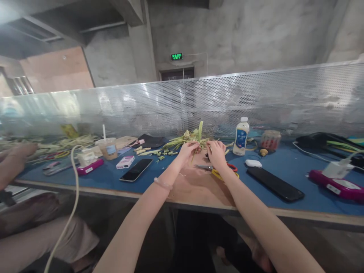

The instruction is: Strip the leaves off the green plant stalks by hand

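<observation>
Both hands meet over a bare brown patch of the tabletop [196, 185]. My left hand [188, 150], with a bracelet at the wrist, pinches thin green plant strips; a broad pale-green leaf strip [200, 131] stands up just beyond it. Close by on the right is my right hand [216, 153], its fingers bent and closed at the same bunch; what they grip is hidden. Scissors [217, 174] with red and yellow handles lie beneath the right wrist, blades toward the left. Behind the hands lies a heap of leafy plant strips [176, 141].
A bottle [240, 138], a jar [270, 141], an earbud case [253, 163] and a black phone [274, 184] are at right. Left are another phone [136, 170], a small box [125, 162] and a drink cup [108, 148]. Another person's hand [24, 149] is far left.
</observation>
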Demonstrator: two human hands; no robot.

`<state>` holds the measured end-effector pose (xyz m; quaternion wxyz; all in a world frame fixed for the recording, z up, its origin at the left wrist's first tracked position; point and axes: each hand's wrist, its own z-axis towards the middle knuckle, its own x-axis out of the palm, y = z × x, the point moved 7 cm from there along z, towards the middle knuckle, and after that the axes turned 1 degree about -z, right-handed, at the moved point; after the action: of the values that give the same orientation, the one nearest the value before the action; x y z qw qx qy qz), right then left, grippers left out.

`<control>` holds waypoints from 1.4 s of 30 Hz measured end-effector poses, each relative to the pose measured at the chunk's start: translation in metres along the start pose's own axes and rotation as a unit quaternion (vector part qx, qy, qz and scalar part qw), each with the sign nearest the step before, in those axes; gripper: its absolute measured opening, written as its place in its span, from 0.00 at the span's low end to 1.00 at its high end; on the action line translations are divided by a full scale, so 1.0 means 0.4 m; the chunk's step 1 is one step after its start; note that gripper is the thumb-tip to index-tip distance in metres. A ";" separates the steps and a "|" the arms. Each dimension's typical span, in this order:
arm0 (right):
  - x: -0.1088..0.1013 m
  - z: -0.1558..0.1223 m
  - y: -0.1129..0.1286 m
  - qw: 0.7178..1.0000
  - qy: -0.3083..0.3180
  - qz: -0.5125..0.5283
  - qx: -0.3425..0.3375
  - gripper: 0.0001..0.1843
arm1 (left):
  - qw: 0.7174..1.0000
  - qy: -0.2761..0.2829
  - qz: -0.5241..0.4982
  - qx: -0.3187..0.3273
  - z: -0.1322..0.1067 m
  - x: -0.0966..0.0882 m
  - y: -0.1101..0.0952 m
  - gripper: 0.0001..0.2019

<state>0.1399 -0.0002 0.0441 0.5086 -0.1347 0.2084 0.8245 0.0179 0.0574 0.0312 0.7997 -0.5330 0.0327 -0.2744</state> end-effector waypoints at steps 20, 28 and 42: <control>0.026 -0.011 0.047 0.983 0.175 -0.040 -0.021 0.12 | 0.998 0.052 -0.012 -0.043 -0.025 0.034 0.008 0.10; 0.030 -0.013 0.045 0.977 0.200 -0.066 -0.011 0.13 | 0.996 0.042 -0.027 -0.068 -0.027 0.033 0.012 0.11; 0.034 -0.017 0.042 0.967 0.234 -0.098 -0.003 0.15 | 0.995 0.062 -0.019 -0.080 -0.023 0.030 0.016 0.09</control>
<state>0.1191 0.0004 0.0358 0.5239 -0.3453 0.3051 0.7164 0.0278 0.0459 0.0247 0.7455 -0.5776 0.0941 -0.3190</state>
